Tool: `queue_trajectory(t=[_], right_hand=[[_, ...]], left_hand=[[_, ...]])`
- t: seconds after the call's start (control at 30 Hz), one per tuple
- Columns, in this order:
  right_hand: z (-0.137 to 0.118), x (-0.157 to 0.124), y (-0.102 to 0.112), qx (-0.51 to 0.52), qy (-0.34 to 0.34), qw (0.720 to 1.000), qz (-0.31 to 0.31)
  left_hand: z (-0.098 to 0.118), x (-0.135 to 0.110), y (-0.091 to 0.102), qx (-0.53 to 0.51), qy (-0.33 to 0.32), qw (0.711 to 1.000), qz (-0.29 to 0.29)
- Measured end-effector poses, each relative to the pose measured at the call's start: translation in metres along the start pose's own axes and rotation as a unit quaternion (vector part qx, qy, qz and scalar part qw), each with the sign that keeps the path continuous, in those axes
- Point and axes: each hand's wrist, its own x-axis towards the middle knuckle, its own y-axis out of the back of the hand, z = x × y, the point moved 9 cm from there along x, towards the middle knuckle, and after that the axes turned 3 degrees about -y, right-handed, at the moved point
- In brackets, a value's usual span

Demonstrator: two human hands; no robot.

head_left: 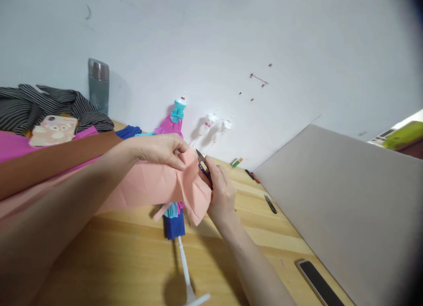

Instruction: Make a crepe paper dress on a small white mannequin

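My left hand [165, 149] pinches the top edge of a long strip of peach crepe paper [148, 185], which runs back to the left under my forearm. In my right hand [223, 193] is a small dark cutting tool with a pointed blade, likely thread snips [204, 165]; its tip is at the paper's edge, close to my left fingers. The paper's free end hangs crumpled below. Behind it stands a white stand [183, 262] bearing a dark blue paper piece [175, 226] with light blue and magenta frills, partly hidden by the peach paper.
A doll-like figure in a magenta skirt [172, 126] and two white figures [211, 118] stand by the wall. Left are a bottle [99, 88], striped cloth [56, 101], phone case [54, 130] and brown paper [66, 160]. A phone [319, 282] and a black tool [271, 204] lie right.
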Motion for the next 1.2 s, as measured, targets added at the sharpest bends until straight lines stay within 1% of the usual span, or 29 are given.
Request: queue_trajectory(t=[0.17,0.43,0.53,0.77,0.97,1.2], right_hand=[[-0.0025,0.0002,-0.0007,0.017,0.003,1.000,-0.015],[-0.0037,0.0024,0.0028,0.023,-0.001,1.000,-0.011],[-0.0016,0.0013,0.0017,0.024,-0.004,1.000,-0.011],[0.0008,0.0004,0.0003,0.017,-0.007,1.000,-0.018],[-0.0012,0.0008,0.0014,0.015,0.001,1.000,-0.006],[0.0004,-0.0005,0.0010,0.011,0.000,1.000,-0.012]], left_hand=[[0.0078,0.0010,-0.0049,-0.004,-0.011,1.000,-0.016],[0.0073,0.0021,-0.0035,0.001,-0.027,1.000,-0.014],[0.0072,0.0016,-0.0022,0.001,-0.022,1.000,-0.009],[0.0075,0.0011,-0.0047,-0.014,-0.024,0.999,-0.017],[0.0058,0.0013,-0.0045,-0.013,-0.011,1.000,-0.013],[0.0040,0.0000,-0.0049,-0.008,0.003,1.000,-0.022]])
